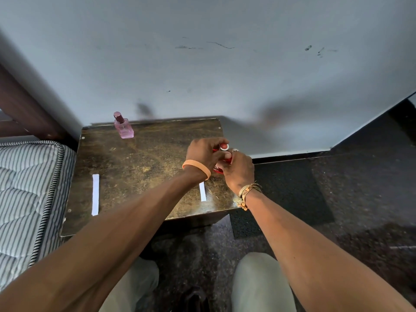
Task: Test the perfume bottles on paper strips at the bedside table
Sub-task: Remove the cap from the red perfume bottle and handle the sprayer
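We find the left hand [202, 154] and right hand [239, 172] both gripping the red perfume bottle [217, 169].
Pink bottle [123, 128] stands at eleven o'clock; left forearm [135, 212] hides the top of one paper strip [202, 192].

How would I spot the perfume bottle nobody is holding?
Find the dark bedside table beside the striped mattress. At its far edge by the wall stands the pink bottle, upright, with a rounded darker cap. Unlike the red bottle held by the left hand and right hand, it is pale, see-through and untouched.
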`<action>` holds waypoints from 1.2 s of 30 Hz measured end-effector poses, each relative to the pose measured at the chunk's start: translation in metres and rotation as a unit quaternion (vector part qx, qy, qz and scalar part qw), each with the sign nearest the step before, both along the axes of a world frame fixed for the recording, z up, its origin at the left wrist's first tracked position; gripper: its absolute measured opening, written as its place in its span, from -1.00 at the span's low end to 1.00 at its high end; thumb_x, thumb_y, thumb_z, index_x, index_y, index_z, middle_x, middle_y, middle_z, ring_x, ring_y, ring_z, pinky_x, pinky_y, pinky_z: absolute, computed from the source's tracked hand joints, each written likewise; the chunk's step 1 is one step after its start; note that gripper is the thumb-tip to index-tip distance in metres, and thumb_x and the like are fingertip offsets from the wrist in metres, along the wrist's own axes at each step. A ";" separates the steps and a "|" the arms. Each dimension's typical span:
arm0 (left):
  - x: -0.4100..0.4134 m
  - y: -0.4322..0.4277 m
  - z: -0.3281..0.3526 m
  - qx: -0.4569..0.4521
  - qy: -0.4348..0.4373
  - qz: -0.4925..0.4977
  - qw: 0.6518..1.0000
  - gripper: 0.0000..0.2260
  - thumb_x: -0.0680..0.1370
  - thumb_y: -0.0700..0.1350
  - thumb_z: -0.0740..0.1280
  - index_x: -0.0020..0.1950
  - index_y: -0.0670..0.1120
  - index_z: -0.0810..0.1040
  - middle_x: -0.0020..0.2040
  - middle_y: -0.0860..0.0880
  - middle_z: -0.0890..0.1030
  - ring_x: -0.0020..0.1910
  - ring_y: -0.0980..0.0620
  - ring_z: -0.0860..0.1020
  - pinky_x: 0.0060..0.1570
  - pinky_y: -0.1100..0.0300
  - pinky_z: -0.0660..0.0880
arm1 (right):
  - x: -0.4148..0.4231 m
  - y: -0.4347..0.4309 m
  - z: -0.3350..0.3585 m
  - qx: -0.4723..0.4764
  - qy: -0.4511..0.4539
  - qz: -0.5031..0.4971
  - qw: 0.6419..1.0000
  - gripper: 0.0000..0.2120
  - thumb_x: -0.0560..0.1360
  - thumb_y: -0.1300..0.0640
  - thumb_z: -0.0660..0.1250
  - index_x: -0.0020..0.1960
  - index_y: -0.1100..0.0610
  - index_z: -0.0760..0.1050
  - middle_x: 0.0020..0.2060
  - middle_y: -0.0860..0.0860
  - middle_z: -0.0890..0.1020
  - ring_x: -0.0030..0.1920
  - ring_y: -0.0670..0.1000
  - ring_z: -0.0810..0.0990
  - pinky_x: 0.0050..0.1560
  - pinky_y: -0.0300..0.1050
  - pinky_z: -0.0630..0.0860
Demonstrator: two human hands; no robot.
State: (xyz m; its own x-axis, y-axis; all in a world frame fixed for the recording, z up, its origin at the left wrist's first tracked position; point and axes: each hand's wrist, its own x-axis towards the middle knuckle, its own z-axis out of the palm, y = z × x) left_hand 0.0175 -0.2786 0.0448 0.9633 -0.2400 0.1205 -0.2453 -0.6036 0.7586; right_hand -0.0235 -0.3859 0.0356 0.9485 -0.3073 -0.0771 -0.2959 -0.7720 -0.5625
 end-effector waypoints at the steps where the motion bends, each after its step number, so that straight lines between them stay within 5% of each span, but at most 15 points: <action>1: -0.001 -0.001 -0.001 -0.012 -0.003 0.010 1.000 -0.75 0.40 -0.06 0.49 0.07 0.01 0.67 -0.03 0.05 0.71 -0.03 0.09 0.65 0.05 0.19 0.53 | 0.000 0.000 -0.001 0.002 -0.003 -0.002 1.000 -0.82 0.47 0.06 0.46 0.01 0.14 0.63 -0.14 0.06 0.70 -0.09 0.07 0.68 -0.04 -0.04 0.61; 10: 0.005 0.002 0.006 0.007 0.024 -0.062 0.998 -0.63 0.41 -0.20 0.48 0.21 -0.04 0.61 0.12 0.03 0.66 0.12 0.11 0.60 0.22 0.23 0.47 | -0.001 -0.006 0.001 0.016 -0.010 0.018 1.000 -0.78 0.47 0.05 0.46 0.09 0.10 0.62 -0.06 0.06 0.70 0.00 0.09 0.66 0.02 -0.06 0.57; 16: 0.004 0.003 0.007 -0.007 0.007 0.027 1.000 -0.69 0.22 0.03 0.61 -0.11 0.01 0.68 -0.18 0.08 0.70 -0.18 0.17 0.64 -0.10 0.24 0.57 | -0.001 -0.006 0.002 0.011 -0.024 0.033 0.999 -0.77 0.44 0.04 0.50 0.08 0.05 0.64 -0.13 0.04 0.71 -0.08 0.08 0.68 -0.04 -0.04 0.61; 21: 0.000 0.001 0.009 0.041 0.016 -0.077 0.996 -0.50 0.40 -0.21 0.49 0.32 -0.01 0.51 0.19 0.01 0.63 0.16 0.06 0.57 0.25 0.11 0.47 | -0.002 -0.008 -0.001 0.013 -0.016 0.022 1.000 -0.77 0.46 0.08 0.47 0.10 0.08 0.62 -0.08 0.05 0.71 -0.03 0.09 0.68 0.00 -0.01 0.62; 26: 0.004 0.003 0.006 0.043 -0.011 -0.037 0.998 -0.65 0.35 -0.19 0.53 0.12 -0.02 0.65 0.02 0.03 0.70 0.01 0.07 0.64 0.12 0.14 0.54 | -0.001 -0.006 0.000 0.014 -0.019 0.019 1.000 -0.78 0.47 0.02 0.45 0.06 0.10 0.62 -0.10 0.05 0.70 -0.04 0.08 0.66 0.01 -0.02 0.60; 31: 0.005 0.003 0.009 0.049 0.000 -0.085 0.995 -0.58 0.41 -0.26 0.45 0.24 0.00 0.59 0.17 0.02 0.64 0.15 0.10 0.58 0.24 0.20 0.46 | -0.001 -0.007 -0.001 0.014 -0.019 0.016 1.000 -0.77 0.48 0.05 0.44 0.10 0.10 0.62 -0.07 0.06 0.70 -0.01 0.09 0.67 0.02 -0.02 0.61; 36: 0.005 0.007 0.007 0.006 -0.001 -0.012 1.000 -0.71 0.28 -0.10 0.58 -0.02 -0.03 0.69 -0.11 0.04 0.71 -0.11 0.14 0.64 0.00 0.21 0.56 | 0.000 -0.007 0.000 0.009 -0.017 0.023 1.000 -0.75 0.45 0.00 0.48 0.08 0.08 0.63 -0.13 0.05 0.70 -0.08 0.07 0.67 -0.09 -0.12 0.56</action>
